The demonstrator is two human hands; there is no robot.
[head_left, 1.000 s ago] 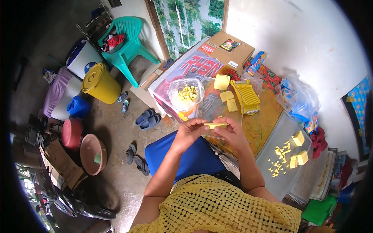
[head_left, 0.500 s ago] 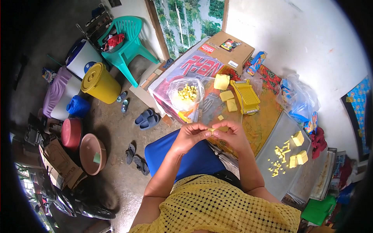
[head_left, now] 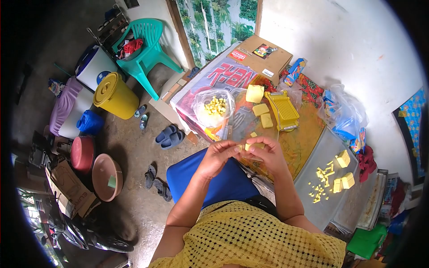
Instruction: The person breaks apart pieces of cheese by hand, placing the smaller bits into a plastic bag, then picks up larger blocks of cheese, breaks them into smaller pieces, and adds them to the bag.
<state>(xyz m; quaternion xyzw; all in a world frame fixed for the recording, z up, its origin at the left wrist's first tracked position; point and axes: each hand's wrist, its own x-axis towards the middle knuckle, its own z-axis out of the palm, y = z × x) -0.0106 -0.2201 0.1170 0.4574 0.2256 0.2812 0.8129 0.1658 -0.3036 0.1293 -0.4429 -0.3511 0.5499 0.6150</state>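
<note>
My left hand (head_left: 218, 153) and my right hand (head_left: 264, 154) meet over my lap, fingertips pinching a small yellow slab piece (head_left: 249, 146) between them. Just beyond them lies a clear plastic sheet (head_left: 243, 123) with a small yellow cube (head_left: 253, 134) and two yellow slabs (head_left: 263, 115) on it. A thicker yellow block (head_left: 254, 94) stands behind those. A yellow wire slicer (head_left: 283, 110) sits to their right. A clear bag of yellow cubes (head_left: 216, 107) stands to the left.
A grey tray (head_left: 328, 147) on my right carries several yellow blocks (head_left: 343, 170) and small bits. A cardboard box (head_left: 263, 56) and a printed board (head_left: 223, 78) lie at the back. A yellow bin (head_left: 115, 95), green chair (head_left: 145, 49) and sandals (head_left: 170, 136) are on the floor at left.
The long yellow strip held flat between both hands a second ago is now a short piece pinched at the fingertips. A small cube now lies on the plastic sheet.
</note>
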